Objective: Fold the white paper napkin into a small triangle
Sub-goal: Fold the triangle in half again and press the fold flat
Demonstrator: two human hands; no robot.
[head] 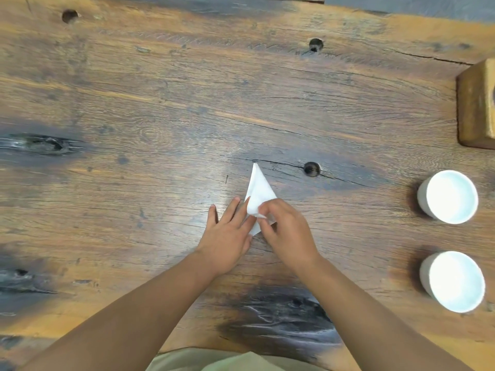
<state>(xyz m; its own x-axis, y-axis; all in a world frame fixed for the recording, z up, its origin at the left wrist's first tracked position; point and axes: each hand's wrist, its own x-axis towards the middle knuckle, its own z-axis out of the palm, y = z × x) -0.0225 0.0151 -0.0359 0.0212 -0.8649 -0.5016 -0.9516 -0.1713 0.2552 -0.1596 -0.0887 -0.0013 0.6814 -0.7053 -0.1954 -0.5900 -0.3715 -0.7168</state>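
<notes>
The white paper napkin (257, 192) lies on the wooden table (160, 103), folded into a narrow triangle whose tip points away from me. My left hand (227, 236) lies flat with spread fingers, pressing the napkin's near left edge. My right hand (286, 228) pinches a lifted fold of the napkin between thumb and fingers at its near end. Both hands hide the near part of the paper.
Two white cups (447, 197) (452, 281) stand at the right side of the table. A wooden block (475, 105) sits at the far right edge. The tabletop has dark knots and small holes (312, 168).
</notes>
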